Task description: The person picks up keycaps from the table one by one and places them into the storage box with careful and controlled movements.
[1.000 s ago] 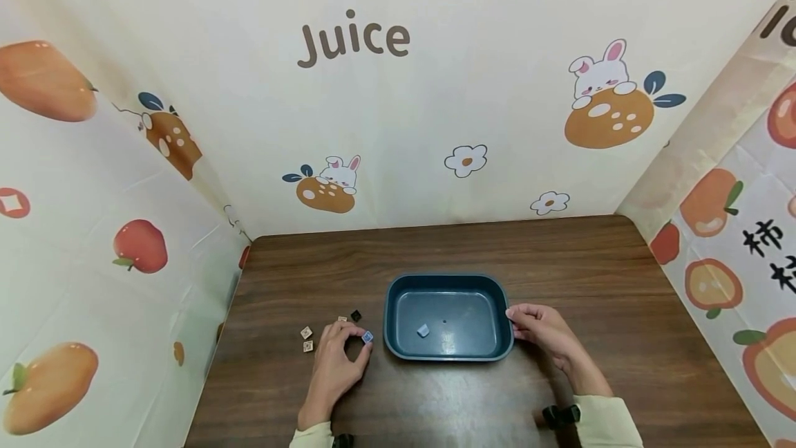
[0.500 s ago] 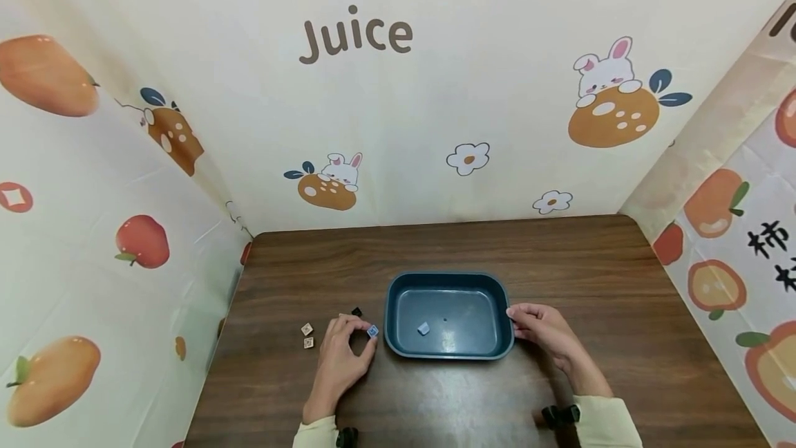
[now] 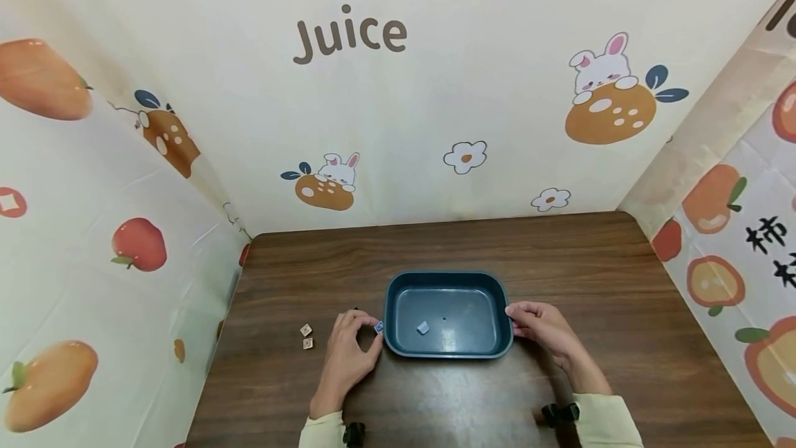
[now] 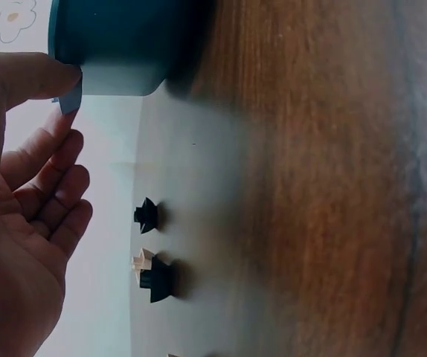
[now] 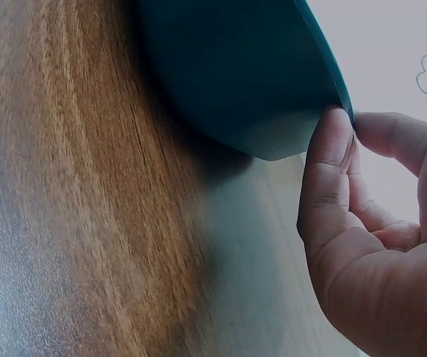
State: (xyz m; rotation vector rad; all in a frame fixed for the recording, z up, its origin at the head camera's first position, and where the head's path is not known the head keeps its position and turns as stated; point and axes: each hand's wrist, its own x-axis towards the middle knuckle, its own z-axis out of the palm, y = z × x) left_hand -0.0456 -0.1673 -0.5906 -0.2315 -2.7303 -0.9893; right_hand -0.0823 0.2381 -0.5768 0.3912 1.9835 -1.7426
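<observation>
My left hand [image 3: 347, 358] pinches a small blue keycap [image 3: 379, 327] between thumb and index finger. It is at the left rim of a dark teal tray [image 3: 448, 356]; touching or just apart, I cannot tell. The left wrist view shows the keycap [image 4: 71, 98] at the fingertips beside the tray wall [image 4: 109, 78], the other fingers loosely curled. A light blue keycap [image 3: 423, 328] lies inside the tray, left of its middle. My right hand [image 3: 544, 330] grips the tray's right rim between thumb and fingers, also plain in the right wrist view.
Two beige keycaps [image 3: 307, 337] lie on the wooden table [image 3: 267, 393], left of my left hand. Black keycaps [image 4: 158, 279] and a beige one beside them stand mostly hidden behind that hand in the head view. Printed cloth walls [image 3: 398, 102] enclose the table's back and sides.
My left hand has moved right with the blue keycap, from beside the loose keycaps up to the tray's left rim. The right hand and tray stay in place.
</observation>
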